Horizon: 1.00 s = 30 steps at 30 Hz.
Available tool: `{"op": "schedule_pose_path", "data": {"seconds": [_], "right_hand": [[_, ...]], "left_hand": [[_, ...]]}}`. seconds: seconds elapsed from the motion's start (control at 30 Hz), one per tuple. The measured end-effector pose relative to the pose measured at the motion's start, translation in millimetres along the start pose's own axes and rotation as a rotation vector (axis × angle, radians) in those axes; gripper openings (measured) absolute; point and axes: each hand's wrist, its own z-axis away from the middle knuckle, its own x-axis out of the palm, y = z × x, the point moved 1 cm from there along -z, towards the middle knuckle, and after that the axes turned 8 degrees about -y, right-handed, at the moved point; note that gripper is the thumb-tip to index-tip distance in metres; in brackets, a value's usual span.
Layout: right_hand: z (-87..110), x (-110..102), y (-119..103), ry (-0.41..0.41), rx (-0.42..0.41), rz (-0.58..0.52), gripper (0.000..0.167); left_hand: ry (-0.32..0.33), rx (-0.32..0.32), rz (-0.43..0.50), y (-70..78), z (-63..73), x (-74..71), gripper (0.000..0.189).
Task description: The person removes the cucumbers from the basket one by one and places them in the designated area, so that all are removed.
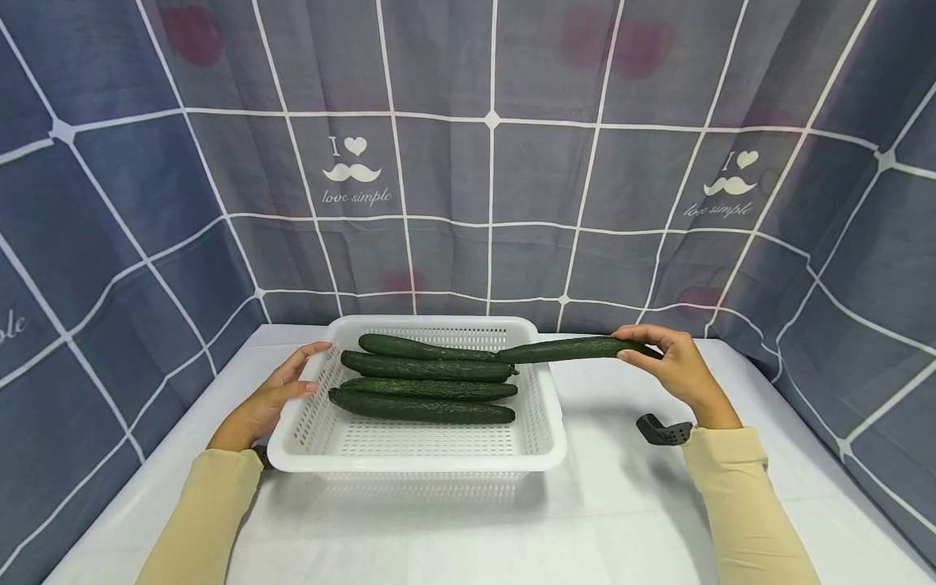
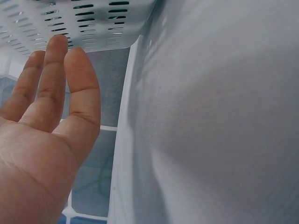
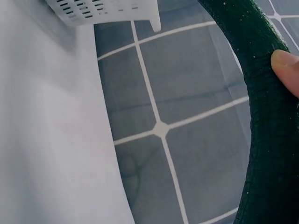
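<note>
A white plastic basket (image 1: 417, 464) with slotted walls holds several dark green cucumbers (image 1: 431, 368), lying side by side toward its back. My right hand (image 1: 676, 366) pinches another cucumber (image 1: 574, 349) near its right end, thumb in front and fingers behind. That cucumber spans the basket's right rim, its left tip meeting the rearmost cucumber inside. In the right wrist view, the thumb (image 3: 286, 67) presses on the bumpy skin. At the basket's left side is my left hand (image 1: 266, 402), its fingers extended; the left wrist view shows fingertips (image 2: 58, 44) right at the slotted wall.
The basket stands over a white-covered table (image 1: 453, 536). A grey-blue checked curtain (image 1: 446, 179) with white lines encloses the back and both sides. Black straps with a device (image 1: 664, 431) sit at the wrists.
</note>
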Motion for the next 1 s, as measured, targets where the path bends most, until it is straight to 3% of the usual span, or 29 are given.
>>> {"op": "schedule_pose_path", "data": {"seconds": [0.47,0.77,1.0], "right_hand": [[7.9,-23,15,0.065,0.029,0.003,0.028],[16.1,-37,24,0.134,0.035,-0.010,0.027],[21.8,-44,31,0.163,0.090,-0.018,0.026]], "left_hand": [[0.019,-0.024,-0.026,0.4,1.3,-1.6,0.061],[-0.006,-0.005,-0.004,-0.1,-0.3,-1.2,0.060],[0.016,-0.030,-0.020,-0.1,-1.0,-0.8,0.060]]}}
